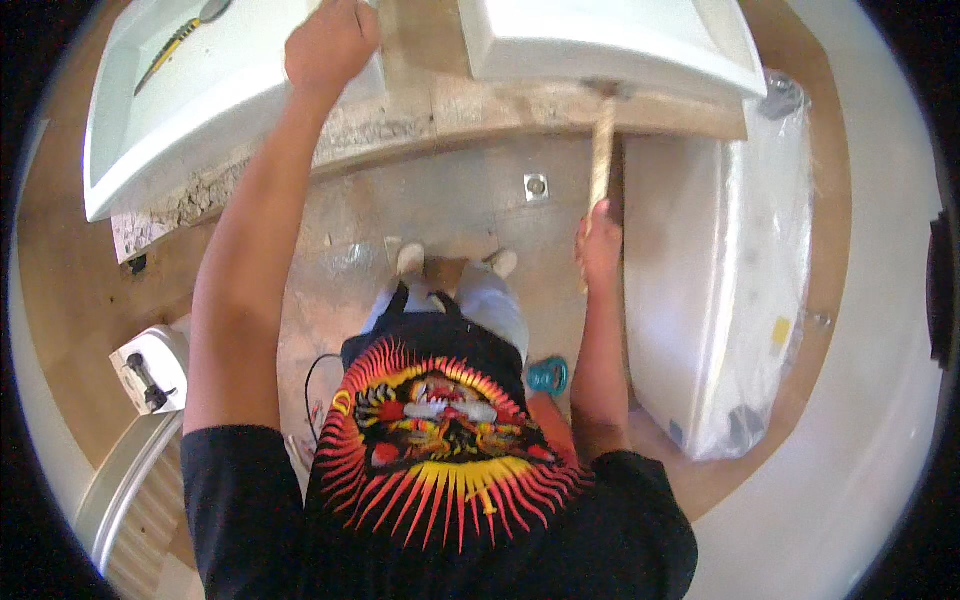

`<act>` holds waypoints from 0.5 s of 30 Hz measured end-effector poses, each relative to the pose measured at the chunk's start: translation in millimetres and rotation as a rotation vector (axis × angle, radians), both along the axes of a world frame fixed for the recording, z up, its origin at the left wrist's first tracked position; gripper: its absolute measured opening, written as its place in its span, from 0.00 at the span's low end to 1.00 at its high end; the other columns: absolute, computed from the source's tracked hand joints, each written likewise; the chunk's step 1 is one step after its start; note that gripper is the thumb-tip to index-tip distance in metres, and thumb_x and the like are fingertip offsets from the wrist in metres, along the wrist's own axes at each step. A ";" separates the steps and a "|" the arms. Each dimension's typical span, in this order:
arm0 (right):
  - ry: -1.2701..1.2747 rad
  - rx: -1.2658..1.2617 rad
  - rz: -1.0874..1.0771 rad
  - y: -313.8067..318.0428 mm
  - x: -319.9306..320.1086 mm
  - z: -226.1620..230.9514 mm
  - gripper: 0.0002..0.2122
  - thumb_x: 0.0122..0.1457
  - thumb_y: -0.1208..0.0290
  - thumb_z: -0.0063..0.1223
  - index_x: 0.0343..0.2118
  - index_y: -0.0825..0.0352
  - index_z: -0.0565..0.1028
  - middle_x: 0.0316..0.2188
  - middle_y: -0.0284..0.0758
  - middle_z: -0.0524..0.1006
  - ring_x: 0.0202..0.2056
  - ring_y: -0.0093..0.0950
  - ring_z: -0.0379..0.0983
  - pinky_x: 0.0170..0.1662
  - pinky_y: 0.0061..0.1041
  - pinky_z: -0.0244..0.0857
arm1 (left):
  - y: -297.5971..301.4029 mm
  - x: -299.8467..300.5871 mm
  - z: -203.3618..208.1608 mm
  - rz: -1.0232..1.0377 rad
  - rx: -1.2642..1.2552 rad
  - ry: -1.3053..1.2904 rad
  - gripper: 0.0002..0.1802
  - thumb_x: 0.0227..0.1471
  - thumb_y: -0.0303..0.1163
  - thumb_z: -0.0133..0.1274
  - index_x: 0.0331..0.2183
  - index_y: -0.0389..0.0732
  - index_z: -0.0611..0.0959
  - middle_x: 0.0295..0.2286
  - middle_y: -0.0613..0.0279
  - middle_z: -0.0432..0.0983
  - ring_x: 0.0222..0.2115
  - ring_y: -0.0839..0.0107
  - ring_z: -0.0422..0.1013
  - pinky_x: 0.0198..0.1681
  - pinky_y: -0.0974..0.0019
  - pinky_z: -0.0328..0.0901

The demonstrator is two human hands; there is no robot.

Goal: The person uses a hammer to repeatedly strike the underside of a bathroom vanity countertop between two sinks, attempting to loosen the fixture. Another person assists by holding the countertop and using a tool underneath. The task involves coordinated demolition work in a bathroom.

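Note:
Up near the top edge, my left hand (332, 45) is closed in a fist by the inner edge of the left white basin (100, 150). What its fingers hold, if anything, is hidden. Lower and to the right, my right hand (600, 245) wraps round the pale wooden handle of a hammer (602, 150). Its dark head is blurred and lies by the counter's front edge, just under the right white basin (610, 65). A yellow-and-black utility knife (170, 55) rests inside the left basin, beside a grey rounded thing (214, 10).
The counter (380, 125) has a rough, broken front edge. To the right stands a long white fixture (690, 290) partly wrapped in clear plastic. A floor drain (537, 187) lies ahead of my feet. A teal object (547, 375) and a white piece with black fittings (150, 370) are lower down.

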State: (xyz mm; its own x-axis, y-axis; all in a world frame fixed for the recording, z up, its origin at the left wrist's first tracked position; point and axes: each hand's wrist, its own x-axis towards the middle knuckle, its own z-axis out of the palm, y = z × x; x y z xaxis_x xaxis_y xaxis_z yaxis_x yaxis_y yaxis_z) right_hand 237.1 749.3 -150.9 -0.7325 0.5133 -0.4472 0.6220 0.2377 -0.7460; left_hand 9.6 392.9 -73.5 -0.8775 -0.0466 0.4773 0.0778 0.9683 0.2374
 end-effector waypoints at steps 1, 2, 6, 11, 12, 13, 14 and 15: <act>0.083 -0.085 -0.027 -0.8 0.7 12.3 0.27 0.59 0.38 0.36 0.22 0.62 0.66 0.11 0.26 0.60 0.12 0.18 0.57 0.16 0.19 0.52 | 0.4 1.4 -0.1 0.009 -0.004 -0.022 0.21 0.55 0.40 0.38 0.48 0.47 0.75 0.49 0.63 0.71 0.40 0.56 0.74 0.42 0.55 0.69; 0.166 -0.171 -0.053 -1.8 1.5 23.5 0.28 0.59 0.37 0.36 0.22 0.62 0.66 0.12 0.27 0.62 0.12 0.19 0.58 0.17 0.20 0.53 | -0.9 3.3 1.0 0.020 -0.008 -0.045 0.21 0.55 0.40 0.38 0.48 0.47 0.75 0.50 0.63 0.71 0.40 0.56 0.74 0.42 0.55 0.69; 0.295 0.156 0.035 16.5 19.7 -50.5 0.28 0.60 0.38 0.34 0.23 0.64 0.68 0.12 0.28 0.65 0.12 0.21 0.60 0.16 0.23 0.55 | 10.7 0.4 14.1 0.016 0.027 -0.105 0.21 0.55 0.40 0.37 0.48 0.48 0.74 0.50 0.63 0.70 0.41 0.55 0.73 0.44 0.54 0.68; -0.103 0.097 0.080 25.9 -8.8 -13.5 0.26 0.62 0.42 0.36 0.23 0.63 0.69 0.11 0.27 0.63 0.11 0.20 0.58 0.15 0.23 0.53 | -1.0 -8.7 6.8 0.019 0.009 -0.047 0.21 0.55 0.40 0.37 0.49 0.48 0.73 0.51 0.63 0.69 0.42 0.54 0.73 0.44 0.54 0.68; -0.018 0.027 0.017 25.6 -6.3 3.9 0.26 0.62 0.42 0.37 0.23 0.63 0.69 0.11 0.26 0.63 0.11 0.20 0.57 0.15 0.23 0.53 | 5.3 -3.4 15.8 0.036 0.017 -0.099 0.21 0.55 0.40 0.37 0.49 0.48 0.73 0.51 0.63 0.69 0.42 0.54 0.73 0.44 0.54 0.68; 0.068 -0.036 -0.042 29.5 -0.9 15.3 0.26 0.62 0.42 0.37 0.23 0.63 0.69 0.10 0.26 0.63 0.10 0.20 0.57 0.14 0.23 0.53 | 10.0 1.0 20.5 0.058 0.031 -0.151 0.21 0.55 0.40 0.37 0.49 0.48 0.73 0.51 0.63 0.69 0.42 0.54 0.73 0.44 0.54 0.68; 0.186 0.067 -0.004 35.2 9.1 16.8 0.29 0.62 0.44 0.37 0.17 0.67 0.68 0.13 0.29 0.64 0.15 0.21 0.59 0.19 0.25 0.53 | 9.7 2.5 15.5 0.054 0.021 -0.140 0.21 0.56 0.40 0.37 0.49 0.48 0.73 0.51 0.63 0.69 0.42 0.54 0.73 0.44 0.54 0.68; 0.290 -0.094 -0.033 33.8 8.3 21.4 0.28 0.61 0.42 0.36 0.17 0.65 0.68 0.12 0.28 0.64 0.13 0.20 0.58 0.17 0.24 0.52 | 7.0 2.1 11.8 0.051 0.005 -0.122 0.21 0.56 0.40 0.36 0.49 0.48 0.73 0.51 0.63 0.69 0.42 0.54 0.73 0.44 0.54 0.68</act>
State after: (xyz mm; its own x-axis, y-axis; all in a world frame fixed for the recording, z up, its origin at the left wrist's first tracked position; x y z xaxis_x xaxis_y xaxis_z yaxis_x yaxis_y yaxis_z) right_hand 245.4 783.1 -129.6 -0.8203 0.5049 -0.2687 0.3863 0.1427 -0.9112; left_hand 11.8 399.9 -61.7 -0.9254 -0.0947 0.3670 -0.0011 0.9690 0.2472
